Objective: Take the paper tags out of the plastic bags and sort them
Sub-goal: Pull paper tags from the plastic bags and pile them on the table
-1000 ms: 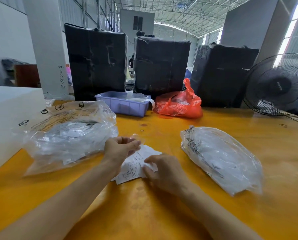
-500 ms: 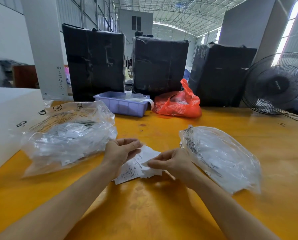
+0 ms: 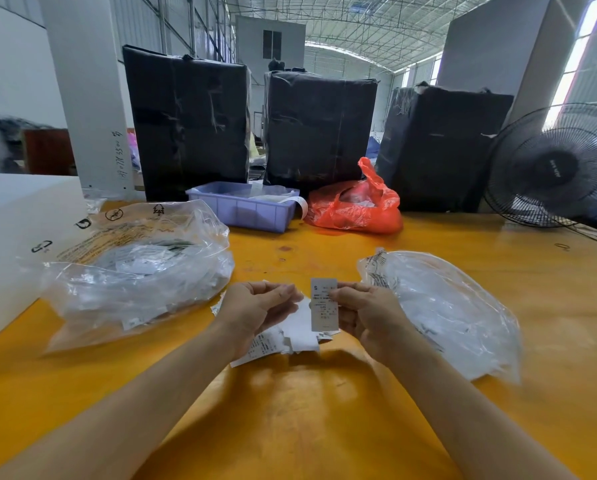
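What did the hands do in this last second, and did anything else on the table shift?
The right hand picked one paper tag out of the loose tags and lifted it upright. The left hand rose slightly, fingers curled over the pile. Both plastic bags stayed put.

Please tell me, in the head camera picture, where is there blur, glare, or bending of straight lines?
In the head view, the clear bag on the right and its edges look smeared; the orange table shows soft sheen; the window strip at top right is blown out; the pillar leans from wide-angle distortion; the held tag is sharp enough to read "S".
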`<state>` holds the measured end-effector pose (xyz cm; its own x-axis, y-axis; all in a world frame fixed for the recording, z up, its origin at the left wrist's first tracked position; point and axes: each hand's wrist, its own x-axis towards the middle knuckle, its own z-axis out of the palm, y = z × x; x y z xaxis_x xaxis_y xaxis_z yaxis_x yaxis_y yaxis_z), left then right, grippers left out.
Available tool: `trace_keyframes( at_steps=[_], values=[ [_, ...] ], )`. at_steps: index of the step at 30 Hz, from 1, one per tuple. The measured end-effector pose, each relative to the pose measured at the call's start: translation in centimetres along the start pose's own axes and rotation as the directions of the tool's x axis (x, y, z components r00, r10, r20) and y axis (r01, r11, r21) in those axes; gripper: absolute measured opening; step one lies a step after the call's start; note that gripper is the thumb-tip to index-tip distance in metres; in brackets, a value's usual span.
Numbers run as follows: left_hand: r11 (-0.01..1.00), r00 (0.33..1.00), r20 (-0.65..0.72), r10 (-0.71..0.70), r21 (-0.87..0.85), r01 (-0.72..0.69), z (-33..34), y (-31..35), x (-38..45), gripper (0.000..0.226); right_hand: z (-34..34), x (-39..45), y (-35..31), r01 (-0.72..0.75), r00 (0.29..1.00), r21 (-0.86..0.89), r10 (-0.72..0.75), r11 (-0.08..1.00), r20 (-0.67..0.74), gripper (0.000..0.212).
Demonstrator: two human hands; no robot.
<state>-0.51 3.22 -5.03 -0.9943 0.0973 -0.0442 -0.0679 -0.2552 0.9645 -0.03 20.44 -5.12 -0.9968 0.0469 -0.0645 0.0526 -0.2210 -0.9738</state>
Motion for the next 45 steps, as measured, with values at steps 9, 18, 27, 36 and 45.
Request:
trace_keyframes(
  at_steps=[9, 18, 27, 36, 45],
  values=[
    [0.997, 0.993, 0.12, 0.003, 0.071, -0.012, 0.4, -0.2, -0.5, 0.009, 0.1, -0.8, -1.0, 0.528, 0.827, -0.439, -0.557, 0.726, 0.073, 0.017],
    [0.998, 0.988, 0.154, -0.021, 0.062, 0.012, 0.7, 0.0, -0.8, 0.009, 0.1, -0.8, -0.7, 0.578, 0.757, -0.619, -0.632, 0.531, 0.165, 0.017],
    [0.999, 0.987, 0.153, -0.042, 0.04, 0.036, 0.7, 0.0, -0.8, 0.009, 0.1, -1.0, -0.7, 0.605, 0.725, -0.647, -0.656, 0.464, 0.208, 0.018],
    [0.994, 0.983, 0.173, -0.059, 0.101, 0.041, 0.6, -0.1, -0.8, 0.009, 0.3, -1.1, -0.3, 0.563, 0.785, -0.686, -0.557, 0.461, 0.271, 0.018],
    [0.978, 0.986, 0.167, -0.006, 0.206, -0.029, 0.5, -0.5, -0.7, 0.01, 0.1, -0.9, -0.4, 0.46, 0.887, -0.64, -0.351, 0.616, 0.299, 0.041]
  ],
)
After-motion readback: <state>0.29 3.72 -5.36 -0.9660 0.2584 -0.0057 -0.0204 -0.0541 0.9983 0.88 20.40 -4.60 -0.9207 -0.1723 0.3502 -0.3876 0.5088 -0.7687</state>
